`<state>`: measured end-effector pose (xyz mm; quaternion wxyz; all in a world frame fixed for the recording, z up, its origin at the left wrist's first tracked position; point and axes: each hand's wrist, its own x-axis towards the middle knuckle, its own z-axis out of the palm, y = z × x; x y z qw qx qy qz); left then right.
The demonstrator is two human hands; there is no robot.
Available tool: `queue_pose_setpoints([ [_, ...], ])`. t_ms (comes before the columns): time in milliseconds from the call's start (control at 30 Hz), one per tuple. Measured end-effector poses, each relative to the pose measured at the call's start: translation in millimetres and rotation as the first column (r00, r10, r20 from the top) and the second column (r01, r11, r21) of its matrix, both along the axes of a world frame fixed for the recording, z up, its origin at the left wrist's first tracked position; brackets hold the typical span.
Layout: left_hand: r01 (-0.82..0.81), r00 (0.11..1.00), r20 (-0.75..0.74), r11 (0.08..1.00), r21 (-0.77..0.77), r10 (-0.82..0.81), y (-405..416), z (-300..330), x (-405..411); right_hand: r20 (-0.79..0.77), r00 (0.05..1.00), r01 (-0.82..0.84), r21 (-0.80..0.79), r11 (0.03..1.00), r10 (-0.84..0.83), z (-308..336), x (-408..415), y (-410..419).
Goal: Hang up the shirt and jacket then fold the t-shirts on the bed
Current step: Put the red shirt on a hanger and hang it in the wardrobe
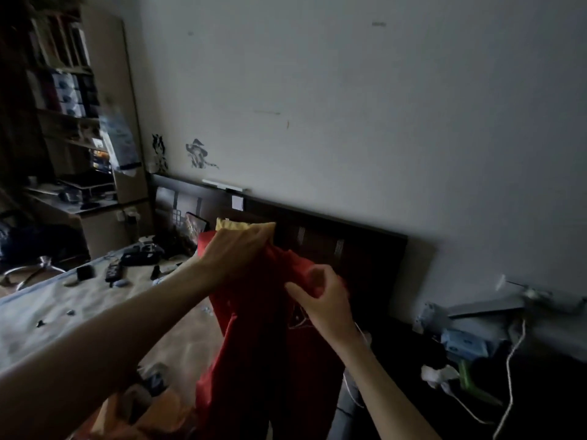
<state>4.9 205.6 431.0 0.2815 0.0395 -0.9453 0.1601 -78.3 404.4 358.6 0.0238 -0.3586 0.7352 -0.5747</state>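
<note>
The bed (95, 300) fills the left side, its pale cover running back to a dark headboard (343, 249) against the wall (349, 106). A bookshelf (63, 74) stands past the bed's far left corner. A red garment (254, 344) with a yellow lining at its collar hangs in the air above the bed's right edge, held up by both hands. The left hand (236, 252) grips the collar, fingers curled over the cloth. The right hand (320, 296) pinches a fold of red cloth just below. A remote control (112, 271) and other small dark things lie near the bed's far edge.
</note>
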Motion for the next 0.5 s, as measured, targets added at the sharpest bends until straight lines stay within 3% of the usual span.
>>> queue_pose_setpoints([
  [67, -0.035, 0.999, -0.003, 0.999, 0.013, 0.035, 12, 22, -6, 0.073, 0.992, 0.096, 0.107, 0.99, -0.104, -32, 5, 14],
  [167, -0.056, 0.997, 0.062, 0.994, 0.09, 0.05, 32, 39, -20, 0.242, 0.958, 0.063, 0.35, 0.935, -0.155, -46, 10, 25],
  [300, -0.078, 0.98, 0.2, 0.947, 0.311, 0.015, 67, 47, -43, 0.334, 0.893, 0.181, 0.351, 0.919, -0.303, -39, -12, 37],
  [433, -0.006, 0.937, 0.272, 0.771, 0.637, -0.218, 91, 48, -65, 0.504, 0.829, 0.102, 0.288, 0.952, -0.241, -44, -45, 50],
  [500, 0.013, 0.922, 0.265, 0.708, 0.706, -0.281, 98, 52, -73, 0.434, 0.851, 0.156, 0.329, 0.931, -0.296, -46, -54, 53],
])
